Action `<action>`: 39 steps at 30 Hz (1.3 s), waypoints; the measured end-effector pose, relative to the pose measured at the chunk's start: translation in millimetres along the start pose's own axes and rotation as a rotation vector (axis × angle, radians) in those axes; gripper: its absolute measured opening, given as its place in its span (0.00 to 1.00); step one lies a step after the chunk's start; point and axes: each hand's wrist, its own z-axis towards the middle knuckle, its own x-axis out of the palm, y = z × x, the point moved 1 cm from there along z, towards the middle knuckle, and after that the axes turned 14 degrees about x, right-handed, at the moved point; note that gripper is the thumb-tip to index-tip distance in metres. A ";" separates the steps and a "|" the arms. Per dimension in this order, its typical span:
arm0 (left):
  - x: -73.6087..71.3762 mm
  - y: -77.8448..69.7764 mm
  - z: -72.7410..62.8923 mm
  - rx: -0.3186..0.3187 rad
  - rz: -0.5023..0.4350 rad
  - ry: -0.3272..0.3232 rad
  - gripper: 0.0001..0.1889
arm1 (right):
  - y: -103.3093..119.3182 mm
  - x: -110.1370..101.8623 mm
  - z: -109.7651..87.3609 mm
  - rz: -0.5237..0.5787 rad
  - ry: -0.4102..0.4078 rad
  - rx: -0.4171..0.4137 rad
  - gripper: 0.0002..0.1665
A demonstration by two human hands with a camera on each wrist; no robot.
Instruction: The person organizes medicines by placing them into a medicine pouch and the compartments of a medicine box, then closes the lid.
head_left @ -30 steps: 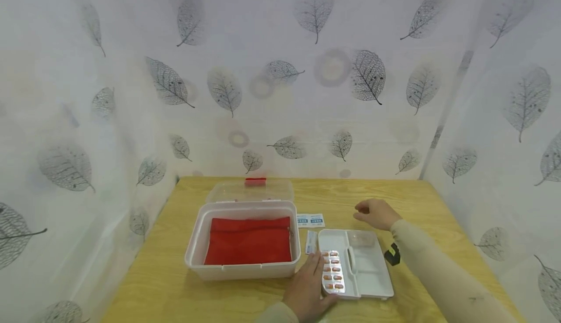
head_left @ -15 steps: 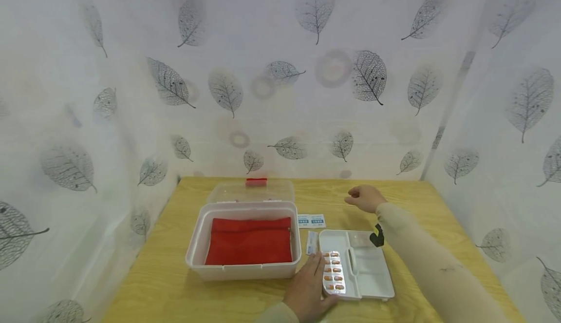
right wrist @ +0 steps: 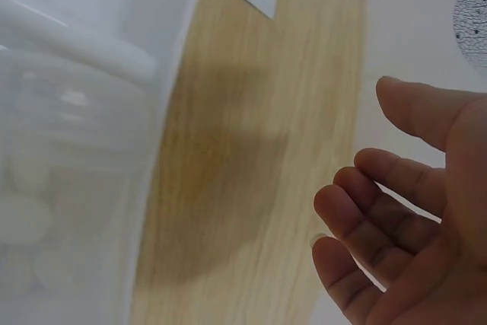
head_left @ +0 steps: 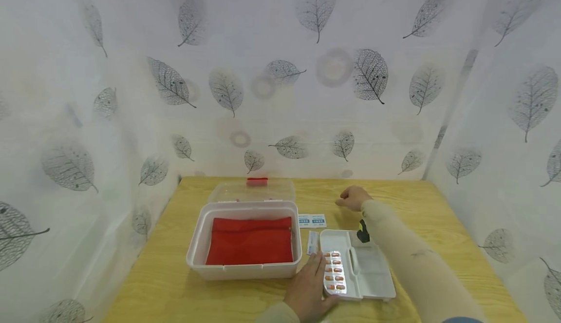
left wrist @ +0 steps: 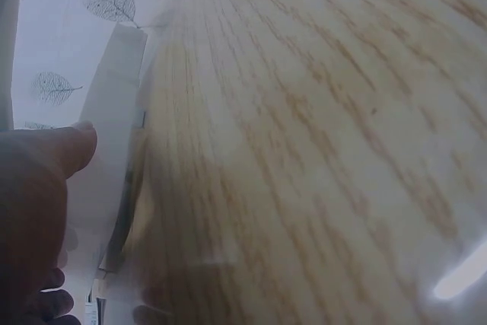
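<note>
My left hand rests at the near left corner of a white divided tray, fingers straight along its side. In the left wrist view the thumb lies against the tray's white wall. A blister pack of orange capsules lies in the tray's left section, beside those fingers. Beyond the tray's far edge, my right hand hovers over the table with loosely bent fingers and nothing in them. In the right wrist view, pale rounded items show through a clear cover in the tray.
A white box with a red zipped pouch inside stands left of the tray, its clear lid folded back. Blue-and-white sachets lie between box and tray, with another small sachet nearer. Leaf-print sheeting surrounds the wooden table.
My right hand has moved left and slightly away from me, behind the tray, its forearm now crossing over the tray's right side. The left hand has stayed in place.
</note>
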 end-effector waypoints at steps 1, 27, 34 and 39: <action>-0.5 -0.2 0.3 -0.004 -0.005 0.009 0.49 | -0.1 3.3 1.5 -0.004 0.002 0.000 0.27; -10.1 -0.5 -0.1 0.010 0.011 0.009 0.47 | 40.2 55.6 5.9 -0.035 -0.022 0.069 0.22; -10.0 -2.2 0.3 0.021 0.013 0.007 0.48 | 43.9 59.5 -0.3 -0.028 0.004 0.097 0.21; -10.1 -1.9 0.0 0.029 0.034 0.008 0.48 | 44.2 60.8 -0.4 -0.022 0.010 0.088 0.19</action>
